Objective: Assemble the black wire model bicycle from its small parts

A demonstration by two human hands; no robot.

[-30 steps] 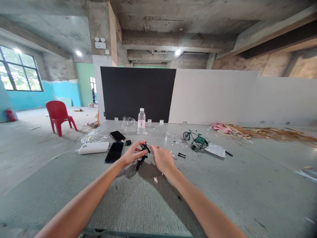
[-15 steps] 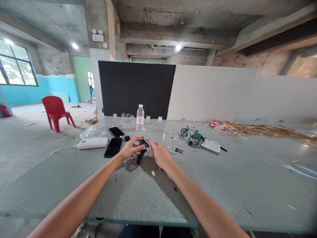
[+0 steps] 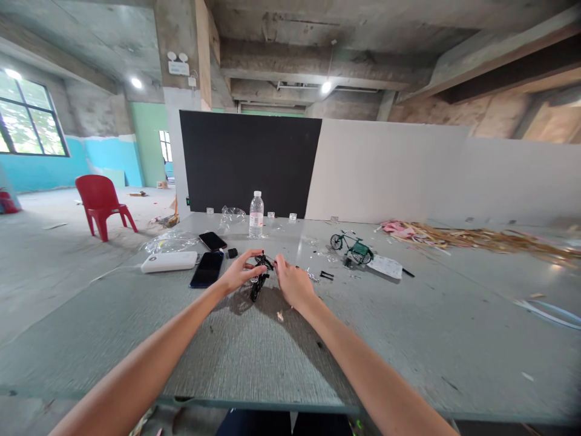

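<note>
A black model bicycle (image 3: 258, 286) stands on the table in front of me, one wheel pointing toward me. My left hand (image 3: 238, 272) grips its upper part from the left, thumb and fingers closed around it. On the other side, my right hand (image 3: 293, 281) has its fingertips pinched together close against the bicycle's top. Whatever small piece lies between those fingertips is too small to make out. Right of my right hand lie small black parts (image 3: 327, 275) and small silvery bits (image 3: 312, 275). A green model bicycle (image 3: 351, 247) stands farther right.
To the left lie a white power bank (image 3: 169, 261) with a cable and two phones, the nearer phone (image 3: 207, 270) dark-screened. A water bottle (image 3: 256, 215) stands behind my hands. Clear plastic wrapping (image 3: 170, 241) lies at the left, a white card (image 3: 385, 267) by the green bicycle.
My right hand's fingers have curled from stretched out into a pinch beside the black model bicycle. My left hand keeps its hold, and the bicycle stays in place.
</note>
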